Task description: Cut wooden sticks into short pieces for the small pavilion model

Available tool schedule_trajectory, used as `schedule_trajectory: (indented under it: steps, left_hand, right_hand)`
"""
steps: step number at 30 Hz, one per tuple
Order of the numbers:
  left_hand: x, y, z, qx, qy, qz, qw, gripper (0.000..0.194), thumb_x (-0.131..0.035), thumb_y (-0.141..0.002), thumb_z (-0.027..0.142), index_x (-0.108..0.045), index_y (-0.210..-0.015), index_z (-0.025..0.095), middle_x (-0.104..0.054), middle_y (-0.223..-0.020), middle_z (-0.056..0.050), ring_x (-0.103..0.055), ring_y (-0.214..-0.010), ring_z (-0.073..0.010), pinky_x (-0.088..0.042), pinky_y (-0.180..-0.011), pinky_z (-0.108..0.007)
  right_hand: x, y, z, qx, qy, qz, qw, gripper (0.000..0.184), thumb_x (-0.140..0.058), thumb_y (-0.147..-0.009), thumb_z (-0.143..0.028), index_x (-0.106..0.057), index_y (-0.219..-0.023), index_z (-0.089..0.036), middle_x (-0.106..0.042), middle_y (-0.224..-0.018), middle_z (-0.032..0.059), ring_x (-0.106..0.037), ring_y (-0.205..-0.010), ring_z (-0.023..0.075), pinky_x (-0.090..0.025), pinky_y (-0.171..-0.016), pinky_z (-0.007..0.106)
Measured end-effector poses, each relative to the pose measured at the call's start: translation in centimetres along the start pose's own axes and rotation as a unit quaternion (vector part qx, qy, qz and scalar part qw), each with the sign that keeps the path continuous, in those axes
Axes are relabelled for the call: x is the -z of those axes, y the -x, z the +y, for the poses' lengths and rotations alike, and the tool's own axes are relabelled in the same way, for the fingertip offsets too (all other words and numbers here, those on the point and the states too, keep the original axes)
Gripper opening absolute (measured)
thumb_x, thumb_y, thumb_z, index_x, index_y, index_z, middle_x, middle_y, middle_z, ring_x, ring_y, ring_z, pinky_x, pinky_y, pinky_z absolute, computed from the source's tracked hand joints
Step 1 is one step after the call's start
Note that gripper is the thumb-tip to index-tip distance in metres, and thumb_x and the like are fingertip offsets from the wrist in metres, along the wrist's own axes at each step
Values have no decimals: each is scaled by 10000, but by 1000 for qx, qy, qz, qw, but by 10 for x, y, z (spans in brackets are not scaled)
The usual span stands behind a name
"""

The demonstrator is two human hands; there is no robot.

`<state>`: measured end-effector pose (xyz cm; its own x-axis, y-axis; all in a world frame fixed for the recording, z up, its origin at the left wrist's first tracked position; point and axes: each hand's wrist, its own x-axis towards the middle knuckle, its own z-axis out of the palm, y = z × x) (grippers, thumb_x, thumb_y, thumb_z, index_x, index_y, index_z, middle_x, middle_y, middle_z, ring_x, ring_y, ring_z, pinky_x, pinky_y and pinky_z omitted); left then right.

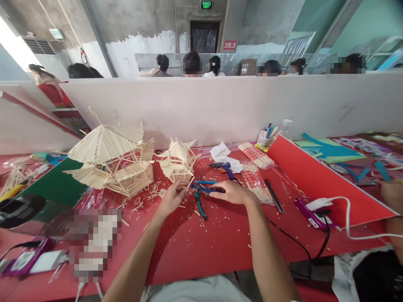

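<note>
My left hand (173,196) pinches a thin wooden stick (190,181) just in front of a small stick-built model (177,161). My right hand (231,192) rests on the red table (201,247) with its fingers closed over the blue handles of a pair of pliers (200,193), whose teal-handled end points toward me. The stick's tip sits near the pliers' jaws. A large stick-built pavilion model (110,161) stands to the left on a green sheet (53,184).
A blue glue gun (224,168) and crumpled white tissue (222,153) lie behind my right hand. Packs of sticks (256,172) lie right of it. A purple power strip (311,212) with cables sits at the right. Another person's arm (392,197) is at the far right. Stick scraps litter the table.
</note>
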<state>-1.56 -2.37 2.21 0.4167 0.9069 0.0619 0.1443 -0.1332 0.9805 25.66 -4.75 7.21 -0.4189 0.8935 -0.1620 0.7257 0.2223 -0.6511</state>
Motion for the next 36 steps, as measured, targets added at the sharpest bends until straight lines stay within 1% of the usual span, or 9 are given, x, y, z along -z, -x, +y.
schedule_trajectory:
  steps: [3,8,13,16,21,28,36]
  left_hand:
    - [0,1,1,6,7,-2,1000,434,-636,-862,514,-531,-1136,194,-682,-817,-26,-581,-564,-121,-492,-533,-236]
    - [-4,2,6,8,-4,3,1000,451,-638,-857,484,-525,-1182,192,-688,-814,-27,-575,-563,-123,-490,-540,-240]
    - [-6,4,8,15,-21,-2,1000,494,-614,-872,473,-523,-1266,190,-709,-866,-57,-617,-611,-151,-504,-557,-257]
    - [-5,4,11,18,-27,-5,999,499,-604,-875,469,-529,-1271,175,-696,-833,-52,-610,-598,-155,-517,-547,-265]
    - [-4,5,14,13,-37,-10,999,491,-609,-871,469,-544,-1254,169,-696,-858,-58,-589,-566,-140,-537,-545,-278]
    - [-3,5,13,19,-36,-11,999,501,-606,-873,478,-559,-1264,168,-700,-866,-66,-627,-617,-163,-544,-551,-278]
    - [-3,5,10,-4,-65,2,998,445,-596,-888,430,-589,-1259,185,-699,-856,-55,-633,-651,-175,-548,-583,-284]
  right_hand:
    - [0,1,-2,-3,3,11,1000,449,-561,-911,-583,-725,-1216,-298,-728,-1235,44,-687,-1092,297,-499,-940,382]
    - [-2,1,-8,19,19,31,999,404,-577,-912,-535,-740,-1190,-293,-730,-1232,49,-687,-1088,301,-505,-878,350]
    - [-5,-1,-15,31,41,39,998,396,-575,-913,-549,-770,-1121,-272,-776,-1097,60,-721,-944,283,-488,-781,324]
    - [-5,-2,-15,34,39,46,998,399,-582,-909,-549,-774,-1119,-269,-778,-1090,64,-723,-931,277,-481,-778,318]
    - [-5,-3,-11,31,34,51,998,379,-590,-909,-534,-772,-1131,-286,-773,-1111,52,-724,-937,272,-479,-766,308]
    - [-7,-4,-10,36,48,56,997,368,-593,-913,-529,-777,-1115,-283,-780,-1086,48,-727,-906,258,-464,-740,290]
    - [-7,-5,-12,36,55,61,996,375,-593,-906,-537,-779,-1103,-278,-783,-1064,56,-724,-907,264,-454,-715,289]
